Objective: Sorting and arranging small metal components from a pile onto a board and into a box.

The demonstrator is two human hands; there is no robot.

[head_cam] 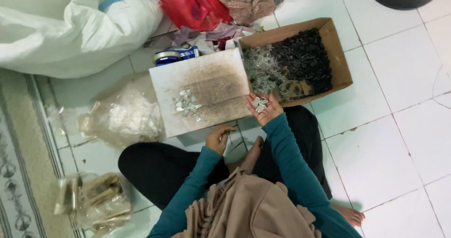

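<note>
bare board top point(221, 85) right of metal pieces point(186, 105), cardboard box point(339, 54) flanking

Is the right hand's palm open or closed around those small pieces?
Open. The right hand is palm up, fingers spread, with a few small silvery pieces lying loose on it beside the cardboard box.

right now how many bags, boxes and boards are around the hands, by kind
white sack: 1
red plastic bag: 1
clear plastic bags: 2
cardboard box: 1
white board: 1
total: 6
The right hand holds small silver pieces; the left hand rests by the board's edge.
</note>
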